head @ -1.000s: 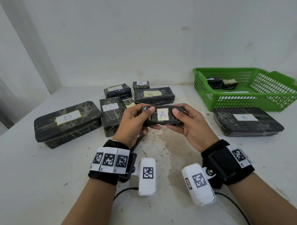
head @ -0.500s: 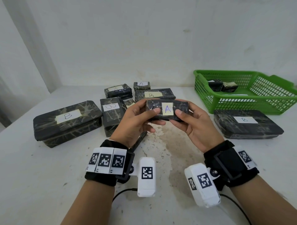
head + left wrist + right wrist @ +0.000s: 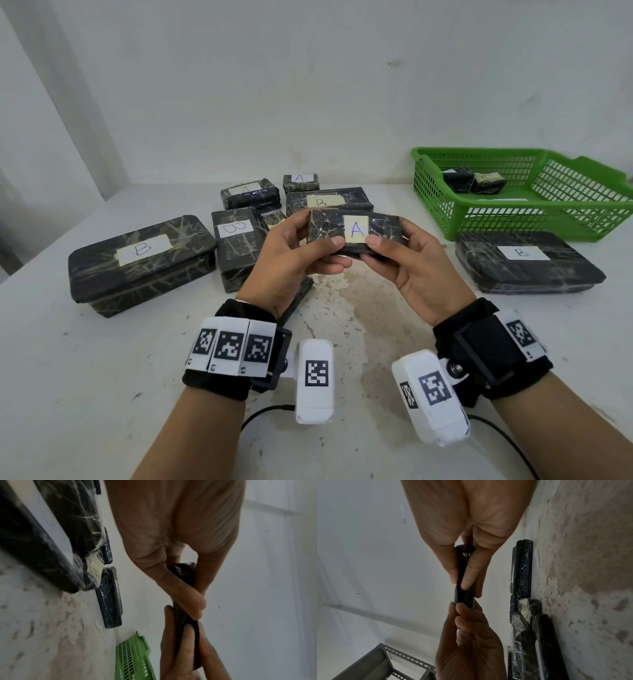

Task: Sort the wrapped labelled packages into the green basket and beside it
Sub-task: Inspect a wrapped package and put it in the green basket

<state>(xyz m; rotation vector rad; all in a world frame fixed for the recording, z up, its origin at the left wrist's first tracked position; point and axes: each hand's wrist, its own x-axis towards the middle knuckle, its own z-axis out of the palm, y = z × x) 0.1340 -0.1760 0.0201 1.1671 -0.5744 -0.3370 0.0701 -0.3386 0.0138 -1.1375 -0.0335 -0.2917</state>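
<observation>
Both hands, left hand (image 3: pixel 287 260) and right hand (image 3: pixel 414 270), are gripping the A-labelled package (image 3: pixel 354 233) by its ends above the surface (image 3: pixel 85 377), long axis lying left-right, green basket (image 3: pixel 520 219) being sited rightward, nearer the right hand.

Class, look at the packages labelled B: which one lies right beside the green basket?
The flat B package just in front of the basket, on the right. The other three B packages lie apart from it, left and centre of the table.
</observation>
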